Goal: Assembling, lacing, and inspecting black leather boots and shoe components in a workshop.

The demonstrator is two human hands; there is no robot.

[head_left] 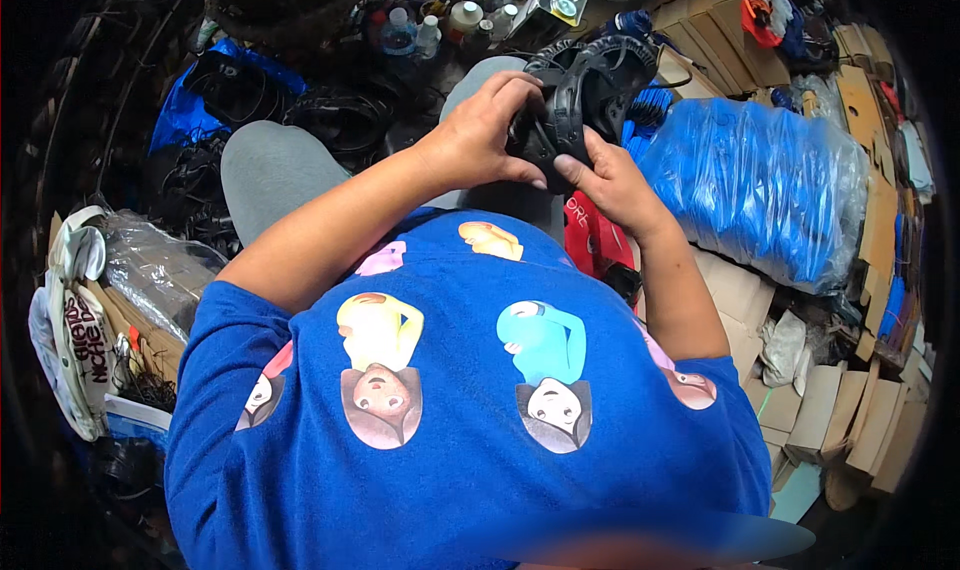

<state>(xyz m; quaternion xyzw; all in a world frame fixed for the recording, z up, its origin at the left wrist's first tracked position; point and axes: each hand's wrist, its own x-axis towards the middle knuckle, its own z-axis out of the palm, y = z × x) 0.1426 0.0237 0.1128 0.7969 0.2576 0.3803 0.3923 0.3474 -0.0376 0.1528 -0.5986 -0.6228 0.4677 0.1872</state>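
Observation:
Above my knees I hold a black strappy sandal, with its looped straps and ridged edge showing. My left hand grips its left side, the fingers curled over the top and the thumb below. On the near right side, my right hand has its thumb against a strap; some of its fingers are hidden behind the sandal. Dark parts overlap at the far side, so I cannot tell whether a second sandal is there. Grey trousers cover my knees beneath my arms.
Several bottles and a tin stand beyond my knees. To the right are a plastic-wrapped blue bundle and cardboard. Black strappy items and a blue bag lie left. A wrapped box sits nearer.

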